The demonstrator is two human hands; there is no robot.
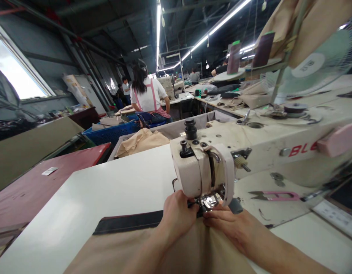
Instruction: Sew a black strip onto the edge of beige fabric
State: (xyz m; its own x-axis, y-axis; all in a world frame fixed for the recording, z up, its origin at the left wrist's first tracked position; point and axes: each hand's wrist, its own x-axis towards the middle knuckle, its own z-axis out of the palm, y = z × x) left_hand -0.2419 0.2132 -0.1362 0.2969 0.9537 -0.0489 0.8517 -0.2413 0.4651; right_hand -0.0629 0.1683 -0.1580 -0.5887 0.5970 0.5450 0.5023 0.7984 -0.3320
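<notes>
- Tan cloth (130, 247) with a dark band (127, 222) along its far edge lies in front of the machine head (190, 171), the band running in from the left towards the presser foot (208, 201)
- Left hand (178, 213), just left of the foot below the machine head, has its fingers bent over the band and appears to pinch it, though some fingertips are hidden
- Right hand (233, 226), in front and to the right of the foot, lies low on the cloth with fingers stretched towards it; whether it also pinches a fold I cannot tell
- For good work here, the band is best held flat and its edge straight with the foot, both hands guiding lightly, not tugging, and fingertips well out from under the needle
- The tan cloth ripples near the right hand, so smoothing it in front of the machine head would likely help avoid a caught pleat
- Pink-handled snips (278, 195) lie to the right of the machine head, apart from the cloth
- Beyond the machine head are a bin of tan fabric (144, 140) and a seated co-worker (150, 91)
</notes>
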